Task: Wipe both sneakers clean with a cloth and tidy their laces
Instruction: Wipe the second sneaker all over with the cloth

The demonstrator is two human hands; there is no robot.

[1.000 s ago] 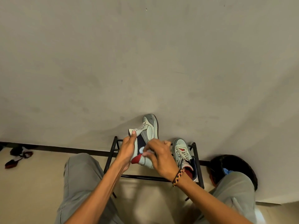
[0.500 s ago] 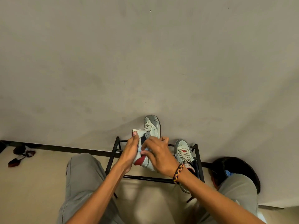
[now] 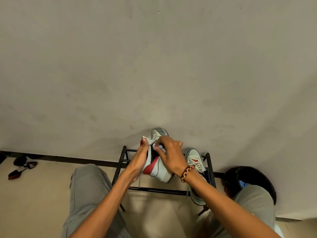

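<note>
Above the black metal shoe rack (image 3: 155,189), the left hand (image 3: 139,163) grips a white, red and grey high-top sneaker (image 3: 158,169) (toe toward the wall); the right hand (image 3: 169,156) pinches a pale blue cloth (image 3: 158,148) against it. Its matching sneaker (image 3: 194,158) rests on the rack.

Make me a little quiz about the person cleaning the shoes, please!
1. True or false: both sneakers are lifted in the hands.
2. Which hand presses the pale cloth on the held sneaker? A left, B right.
3. What does the other sneaker rest on?

Key: 1 false, only one is held, steadied by the left hand. 2 B. 3 the black metal rack.
</note>
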